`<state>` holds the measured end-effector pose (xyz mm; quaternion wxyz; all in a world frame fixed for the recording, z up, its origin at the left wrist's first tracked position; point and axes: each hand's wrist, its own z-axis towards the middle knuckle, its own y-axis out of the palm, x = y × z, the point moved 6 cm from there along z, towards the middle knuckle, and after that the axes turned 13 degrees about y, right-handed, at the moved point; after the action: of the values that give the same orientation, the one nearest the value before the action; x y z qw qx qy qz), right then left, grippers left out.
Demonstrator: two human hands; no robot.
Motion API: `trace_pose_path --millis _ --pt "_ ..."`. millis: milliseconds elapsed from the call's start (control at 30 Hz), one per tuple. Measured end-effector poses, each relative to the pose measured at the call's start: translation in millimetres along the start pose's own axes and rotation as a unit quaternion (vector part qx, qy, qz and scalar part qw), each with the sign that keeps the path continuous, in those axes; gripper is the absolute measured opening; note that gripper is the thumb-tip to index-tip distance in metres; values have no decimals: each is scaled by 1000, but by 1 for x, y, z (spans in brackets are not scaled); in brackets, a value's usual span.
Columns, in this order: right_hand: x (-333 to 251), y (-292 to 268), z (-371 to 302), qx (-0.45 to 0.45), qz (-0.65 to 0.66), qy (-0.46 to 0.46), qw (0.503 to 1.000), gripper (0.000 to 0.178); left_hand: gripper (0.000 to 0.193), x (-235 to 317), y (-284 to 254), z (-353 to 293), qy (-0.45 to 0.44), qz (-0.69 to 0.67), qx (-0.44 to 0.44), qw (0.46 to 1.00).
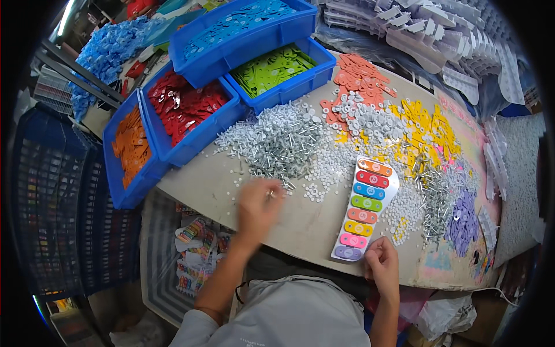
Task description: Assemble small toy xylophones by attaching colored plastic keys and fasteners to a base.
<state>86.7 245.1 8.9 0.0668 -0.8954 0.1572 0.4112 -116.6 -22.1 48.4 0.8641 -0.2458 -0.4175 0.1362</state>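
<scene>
A toy xylophone (362,213) with a white base and several coloured bars in a column lies tilted on the table's front part. My right hand (382,261) is closed beside its lower right corner, thumb and fingers curled together. Whatever those fingers hold, if anything, is hidden. My left hand (260,209) is over the table's front edge, smeared by motion, its fingertips close to the heap of metal pins (283,147). Whether it holds a pin cannot be made out. Small white rings (332,168) are spread between the pins and the xylophone.
Blue bins hold flat red bars (185,110), orange bars (132,144), green bars (272,69) and blue bars (237,26). Loose coral bars (361,78), yellow bars (430,130) and purple bars (463,222) lie in heaps. White plastic bases (428,34) are stacked far right. Finished-looking xylophones (193,254) fill a crate below.
</scene>
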Motion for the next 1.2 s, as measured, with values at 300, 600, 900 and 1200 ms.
trace_pose_path --millis 300,600,900,1200 --pt "8 -6 1 28 5 -25 999 11 14 -142 -49 30 34 187 -41 981" --pt "-24 -144 -50 506 -111 -157 841 10 10 -123 -39 32 -4 97 -91 991" --pt "-29 -238 -27 551 -244 -221 767 9 5 -72 -39 22 -45 2 23 999" --pt "-76 -234 19 517 -365 -194 749 8 16 39 17 6 118 38 -78 989"
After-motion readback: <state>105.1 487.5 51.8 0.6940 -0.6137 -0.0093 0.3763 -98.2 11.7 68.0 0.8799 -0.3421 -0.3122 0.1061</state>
